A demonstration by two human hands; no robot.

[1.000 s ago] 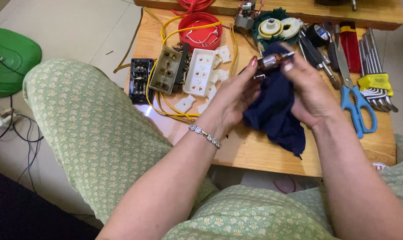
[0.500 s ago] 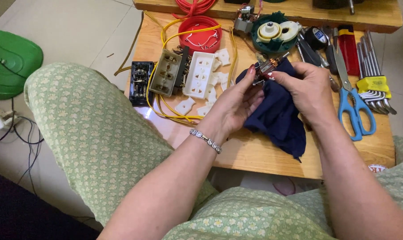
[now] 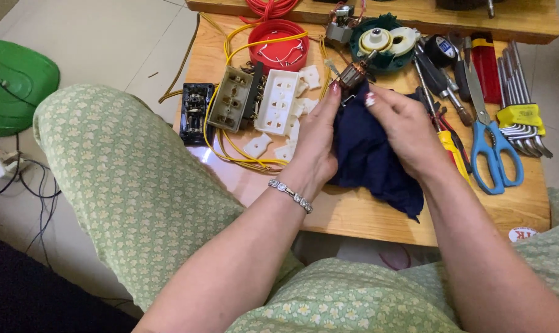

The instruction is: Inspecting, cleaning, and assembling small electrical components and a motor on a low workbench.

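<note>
Our left hand [image 3: 316, 139] and right hand [image 3: 402, 126] pinch the small motor armature [image 3: 353, 77] between closed fingertips above the navy cloth [image 3: 372, 160]; we should wipe gently, sparing its copper windings, over the wooden table [image 3: 353, 216].

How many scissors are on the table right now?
1. The blue-handled scissors lie at the table's right side, between the yellow-handled screwdriver and the hex key set. More could be hidden under the navy cloth.
</note>
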